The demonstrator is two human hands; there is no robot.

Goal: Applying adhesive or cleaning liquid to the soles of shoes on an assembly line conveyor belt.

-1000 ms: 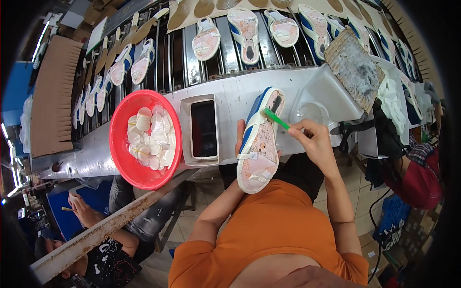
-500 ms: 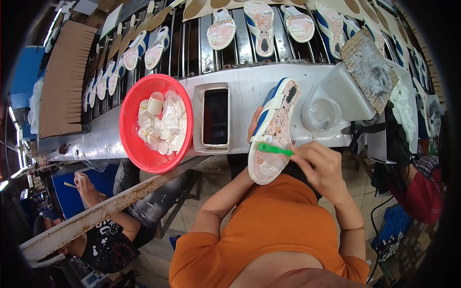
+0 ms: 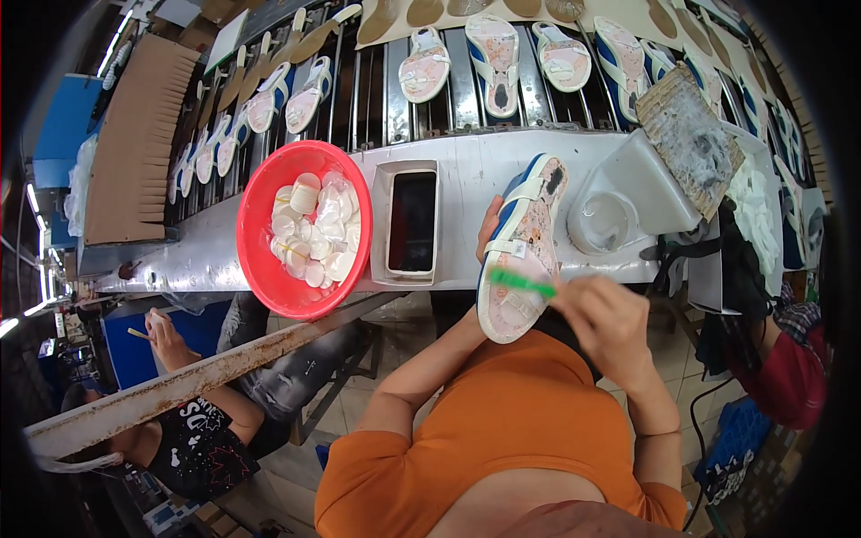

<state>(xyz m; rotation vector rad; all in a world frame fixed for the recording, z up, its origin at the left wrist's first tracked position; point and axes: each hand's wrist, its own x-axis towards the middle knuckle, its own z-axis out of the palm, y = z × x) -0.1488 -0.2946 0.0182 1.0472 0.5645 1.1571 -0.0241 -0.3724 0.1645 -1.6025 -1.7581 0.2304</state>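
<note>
An unfinished sandal [image 3: 535,220] with white and blue straps and a pinkish speckled footbed is held up over the near table edge. My left hand [image 3: 491,226] grips it from beneath and its left side; most of that hand is hidden behind the sole. In my right hand [image 3: 605,323], slightly blurred, is a small green brush [image 3: 520,283]. Its tip lies over the wide front part of the footbed, where a whitish patch shows. Right of the sandal stands a clear round cup [image 3: 603,224] beside a translucent plastic container [image 3: 653,184].
A red bowl [image 3: 254,260] of white discs and a white tray [image 3: 381,220] with dark contents stand left. Behind runs a roller conveyor [image 3: 373,94] carrying several sandals [image 3: 493,67]. A stained board [image 3: 691,134] leans right. A rusty bar [image 3: 206,372] separates me from a co-worker [image 3: 202,439].
The view has shifted slightly, so the table and bowl appear further right. The brush still moves over the sandal's front part, my right hand now blurred. The left hand keeps its hold.
</note>
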